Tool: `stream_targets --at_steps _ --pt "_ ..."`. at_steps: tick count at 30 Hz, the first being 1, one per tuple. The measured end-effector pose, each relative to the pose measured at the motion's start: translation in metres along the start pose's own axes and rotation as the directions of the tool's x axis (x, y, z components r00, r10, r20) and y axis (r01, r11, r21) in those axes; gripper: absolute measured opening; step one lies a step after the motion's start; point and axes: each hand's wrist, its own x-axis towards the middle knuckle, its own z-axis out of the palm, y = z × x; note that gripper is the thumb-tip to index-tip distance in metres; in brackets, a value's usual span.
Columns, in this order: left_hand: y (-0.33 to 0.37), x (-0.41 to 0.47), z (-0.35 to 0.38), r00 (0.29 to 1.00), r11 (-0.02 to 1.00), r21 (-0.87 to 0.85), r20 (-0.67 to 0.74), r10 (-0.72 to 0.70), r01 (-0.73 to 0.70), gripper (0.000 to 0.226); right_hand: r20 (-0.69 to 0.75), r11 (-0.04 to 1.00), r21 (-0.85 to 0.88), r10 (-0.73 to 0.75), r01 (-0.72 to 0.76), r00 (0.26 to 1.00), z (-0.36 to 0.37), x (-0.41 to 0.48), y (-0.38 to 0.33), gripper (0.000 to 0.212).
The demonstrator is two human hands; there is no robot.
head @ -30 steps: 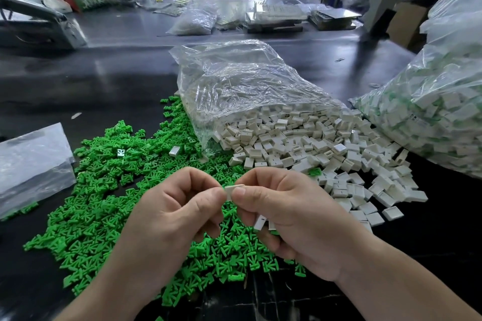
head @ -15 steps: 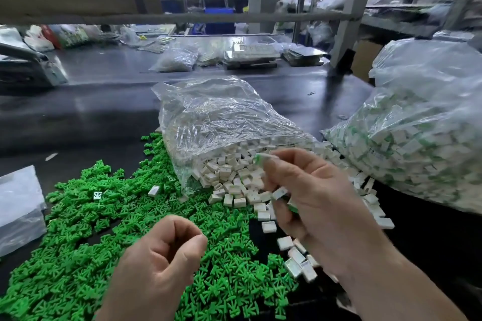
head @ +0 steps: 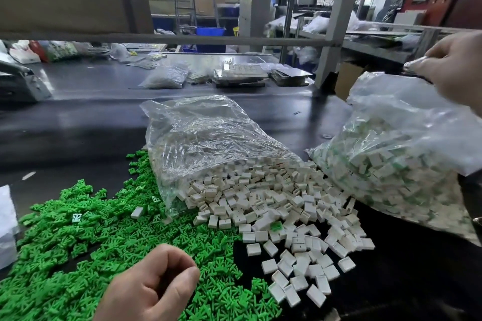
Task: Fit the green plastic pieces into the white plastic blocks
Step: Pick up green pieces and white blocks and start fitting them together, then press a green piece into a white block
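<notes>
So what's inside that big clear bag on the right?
White blocks with green pieces showing in them, pressed against the plastic of the clear bag. Whatever lies deeper in the heap is covered.

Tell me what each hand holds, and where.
Left hand: curled, nothing visible. Right hand: fingertips at the top edge of the clear bag of fitted blocks; grip cannot be told.
</notes>
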Motion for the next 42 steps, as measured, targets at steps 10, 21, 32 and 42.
stream_targets --at_steps 10,21,32,42 --pt "-0.015 0.001 0.005 0.996 0.992 0.094 -0.021 0.086 -0.084 0.03 0.371 0.938 0.267 0.111 -0.22 0.922 0.013 0.002 -0.007 0.021" --pt "-0.028 0.008 -0.004 0.999 0.981 0.193 -0.049 -0.023 0.032 0.048 -0.317 0.922 0.341 -0.069 0.182 0.946 -0.003 -0.075 -0.067 0.029" --pt "-0.024 0.013 -0.004 0.821 0.631 0.774 0.395 -0.412 -0.056 0.132 0.811 0.905 -0.085 -0.18 0.416 0.557 0.112 -0.239 -0.066 0.116" --pt "-0.019 0.014 -0.002 0.867 0.697 0.701 0.434 -0.244 -0.155 0.105 0.663 0.856 0.018 -0.398 0.517 0.635 0.166 -0.253 -0.103 0.094"
